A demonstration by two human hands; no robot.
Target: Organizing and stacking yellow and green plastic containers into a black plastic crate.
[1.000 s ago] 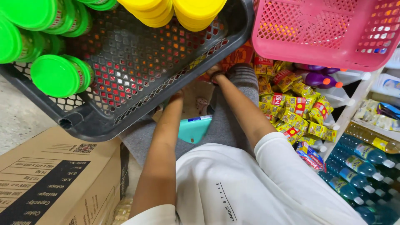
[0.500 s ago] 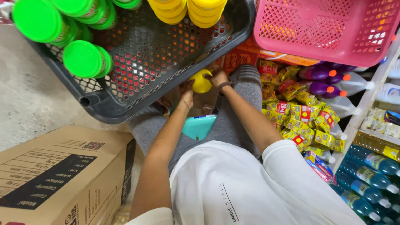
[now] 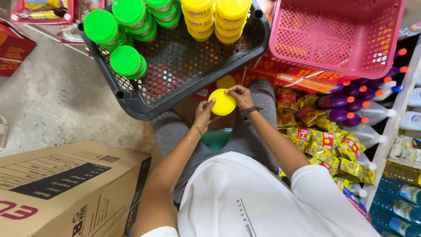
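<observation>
- Shop floor, bare concrete; we sit among stock, with bottle shelves along our right.
- Dark grey basket sits straight ahead, its near rim just beyond our knees. Green-lidded jars stand on its left side, yellow-lidded jars at the far edge. The mesh floor in the middle and near-right shows bare.
- Yellow-lidded jar is held over our lap, lid up towards the camera, so its axis looks roughly vertical; body hidden under the lid.
- Left hand grips it from the near-left side, fingers closed on it.
- Right hand pinches the lid's far-right edge, fingertips closed on the rim.
- Jar sits just short of the basket's near rim; both hands about equally near, right slightly further forward.
- Pink basket is to the right, above red boxes.
- Snack packets crowd our right leg; cardboard box blocks the left.
</observation>
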